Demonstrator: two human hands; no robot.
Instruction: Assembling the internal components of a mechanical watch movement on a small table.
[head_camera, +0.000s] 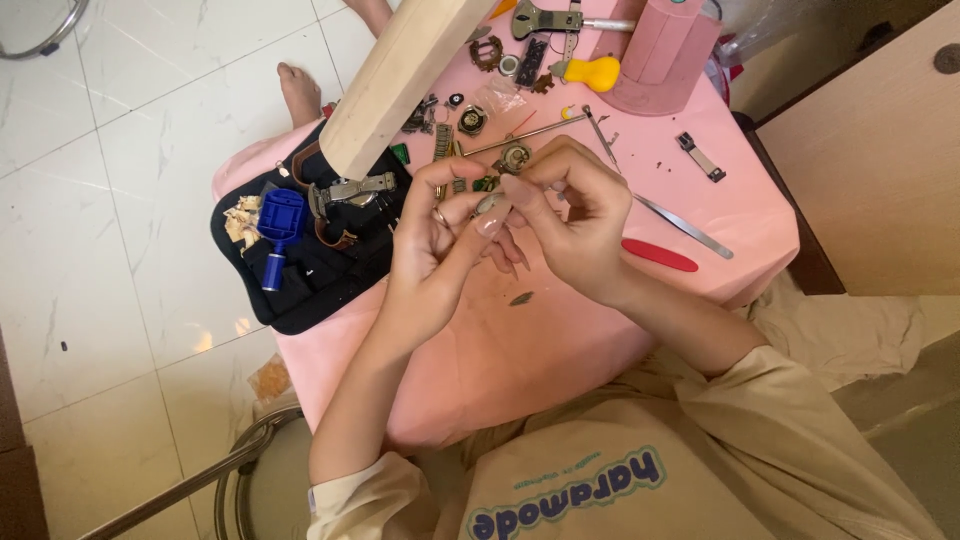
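Note:
My left hand (432, 232) and my right hand (572, 215) meet above a small pink table (560, 330). Together their fingertips pinch a small round metal watch part (515, 157), with both hands curled around it. A ring sits on a left finger. Just beyond the hands lie several small watch parts (470, 120) and a thin metal rod (525, 133). Steel tweezers (680, 225) and a red flat tool (659, 255) rest to the right of my right hand. A tiny dark piece (521, 298) lies on the cloth below the hands.
A black tool pouch (300, 270) with a blue tool (279, 225) and a strap hangs over the table's left side. A wooden block (405, 75) leans overhead. A yellow-handled tool (590, 72), pink holder (665, 50), wooden cabinet (880, 160) and metal chair frame (200, 480) surround it.

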